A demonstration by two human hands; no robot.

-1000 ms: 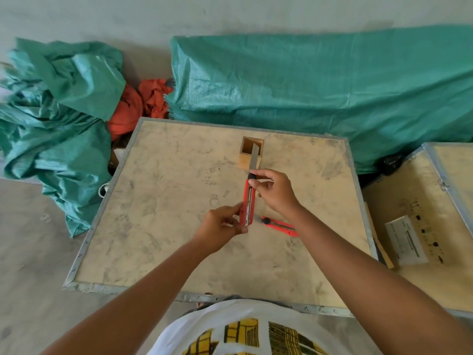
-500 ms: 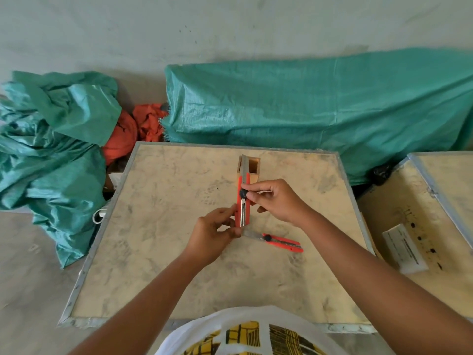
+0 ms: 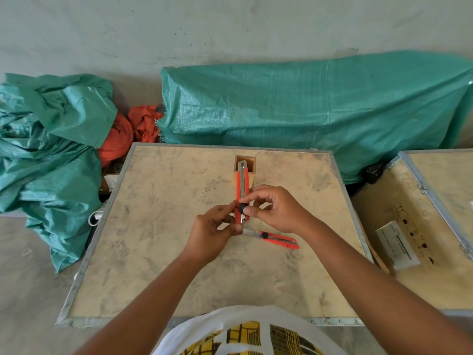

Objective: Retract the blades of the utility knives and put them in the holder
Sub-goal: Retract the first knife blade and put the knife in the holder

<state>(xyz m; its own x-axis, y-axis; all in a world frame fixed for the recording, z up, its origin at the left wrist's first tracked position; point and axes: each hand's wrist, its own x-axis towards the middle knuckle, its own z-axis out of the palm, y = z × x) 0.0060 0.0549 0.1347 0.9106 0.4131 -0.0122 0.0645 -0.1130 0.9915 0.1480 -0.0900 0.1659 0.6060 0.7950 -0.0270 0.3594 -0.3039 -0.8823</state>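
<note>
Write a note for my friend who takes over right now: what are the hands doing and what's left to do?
Left hand: pinches the bottom end of the held knife.
Right hand: thumb and finger on that knife's black slider; only a short bit of blade shows at the top.
Second knife: lies on the table just under the hands, blade out.
Holder: stands at the far side; no knife seen in it.
Done: nothing stored.
Left: finish retracting, drop this knife in, then do the second one.
</note>
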